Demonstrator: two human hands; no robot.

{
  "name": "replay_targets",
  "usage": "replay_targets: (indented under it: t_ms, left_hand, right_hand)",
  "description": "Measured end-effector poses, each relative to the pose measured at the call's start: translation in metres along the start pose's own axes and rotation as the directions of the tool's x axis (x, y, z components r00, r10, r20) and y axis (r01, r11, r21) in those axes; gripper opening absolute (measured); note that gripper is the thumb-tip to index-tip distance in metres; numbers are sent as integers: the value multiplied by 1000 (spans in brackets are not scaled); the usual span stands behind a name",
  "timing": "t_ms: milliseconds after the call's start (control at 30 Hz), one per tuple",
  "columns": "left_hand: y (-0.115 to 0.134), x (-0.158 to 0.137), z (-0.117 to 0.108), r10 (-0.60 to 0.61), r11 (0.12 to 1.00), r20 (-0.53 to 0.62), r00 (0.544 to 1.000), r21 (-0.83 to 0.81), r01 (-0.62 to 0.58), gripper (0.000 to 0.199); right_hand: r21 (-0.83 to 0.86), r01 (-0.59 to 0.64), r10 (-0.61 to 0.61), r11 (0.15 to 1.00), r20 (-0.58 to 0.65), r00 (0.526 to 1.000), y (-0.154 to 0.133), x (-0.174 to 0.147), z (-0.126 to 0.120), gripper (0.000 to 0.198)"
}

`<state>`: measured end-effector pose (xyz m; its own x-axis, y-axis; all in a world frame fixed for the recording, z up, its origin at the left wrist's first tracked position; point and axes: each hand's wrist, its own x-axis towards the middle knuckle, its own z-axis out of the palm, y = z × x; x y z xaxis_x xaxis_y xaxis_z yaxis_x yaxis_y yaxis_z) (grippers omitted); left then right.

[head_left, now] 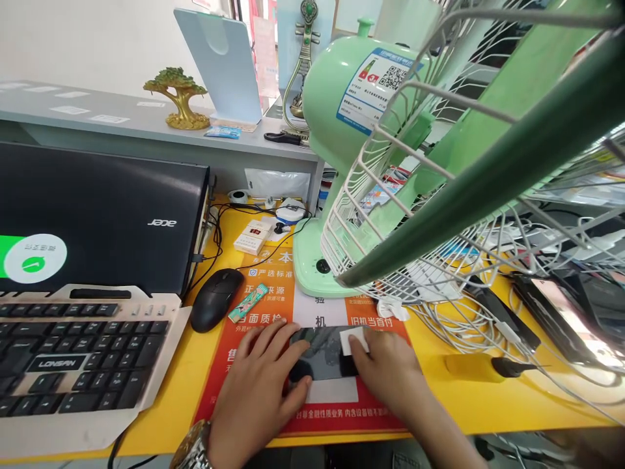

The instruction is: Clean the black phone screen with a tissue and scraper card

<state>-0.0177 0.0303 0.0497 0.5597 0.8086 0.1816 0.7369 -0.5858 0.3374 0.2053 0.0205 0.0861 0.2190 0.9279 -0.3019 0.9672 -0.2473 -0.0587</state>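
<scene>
A dark, glossy smartphone point(319, 352) lies flat and sideways on a red-orange printed mat, with wet-looking streaks across its surface. My left hand point(261, 378) rests at the phone's left end, fingers spread, the index finger and thumb touching it. In my right hand point(390, 368) is a small white wipe point(352, 340), pressed down on the phone's right end under the thumb. That hand covers the phone's right edge. A pale flat strip point(334, 391) shows along the phone's lower side.
A green desk fan point(317, 260) with a white wire guard looms over the right side. Leftward are a black mouse point(217, 299), a keyboard point(83, 358) and an Acer monitor point(97, 215). A green packet point(248, 303), cigarette box point(252, 236), coiled cables point(454, 326) and yellow bottle point(469, 367) lie around.
</scene>
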Motion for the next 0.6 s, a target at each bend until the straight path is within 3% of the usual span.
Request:
replay_targets:
  t_ms: [100,200,267,467,600]
  left_hand:
    - [0,0,1,3,1000,-8,1000,4,-3,41]
    - [-1,0,1,3,1000,-23,1000,2,-3,50]
    - [-1,-1,2,3,1000,-31,1000,2,-3,51]
    - [1,3,-1,-8,1000,-14,1000,13,9,49]
    - [-6,-3,1,7,999,-28,1000,46,-6,49]
  right_hand:
    - [37,83,-83,996,0,997,-37,-1,0,35]
    - [76,125,-126,989,6,992,-53,-1,0,37]
    - [74,99,-100,992,5,995,-44,0,0,36]
    - [61,-99,96,993,53,994,20,5,-1,37]
    - [84,-99,95,992,51,994,12,6,-6,39]
